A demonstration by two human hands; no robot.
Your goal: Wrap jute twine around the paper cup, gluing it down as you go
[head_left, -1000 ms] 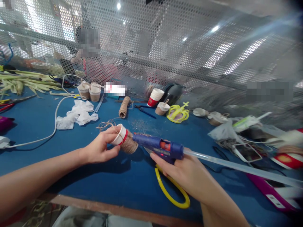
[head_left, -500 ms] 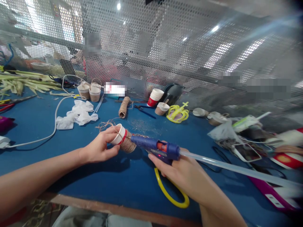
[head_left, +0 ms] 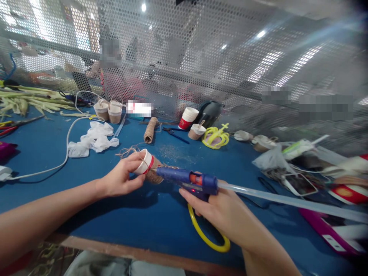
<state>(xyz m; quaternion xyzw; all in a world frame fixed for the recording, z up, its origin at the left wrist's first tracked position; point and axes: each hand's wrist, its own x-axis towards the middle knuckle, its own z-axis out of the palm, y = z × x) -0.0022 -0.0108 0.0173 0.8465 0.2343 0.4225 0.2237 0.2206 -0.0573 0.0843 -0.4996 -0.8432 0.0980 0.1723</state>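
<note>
Pale green stalks (head_left: 30, 100) lie in a pile at the far left of the blue table (head_left: 123, 226), above a purple object (head_left: 6, 150) cut off by the picture edge. A white cable (head_left: 68, 142) curves past crumpled white plastic (head_left: 99, 138), behind which two twine-covered cups (head_left: 115, 114) stand side by side. The left hand (head_left: 124, 176) grasps a paper cup (head_left: 146, 163) near its rim, fingers above and thumb below. This cup is tilted over the front middle of the table, with its white mouth toward the left hand, a red band next, and twine (head_left: 153, 174) wound around the lower part. Behind it lie a twine roll (head_left: 150, 131) and blue-handled pliers (head_left: 176, 135). The blue glue gun (head_left: 185, 178) points left, its nozzle at the twine near the red band; actual contact cannot be confirmed. The right hand (head_left: 217, 205) has its fingers closed around the gun's grip; trigger position cannot be determined. A yellow loop (head_left: 207, 239) extends below this hand. A translucent glue stick (head_left: 273, 196) projects rightward from the gun, passing in front of a white-framed phone (head_left: 301, 186) and a purple item (head_left: 324, 234).
</note>
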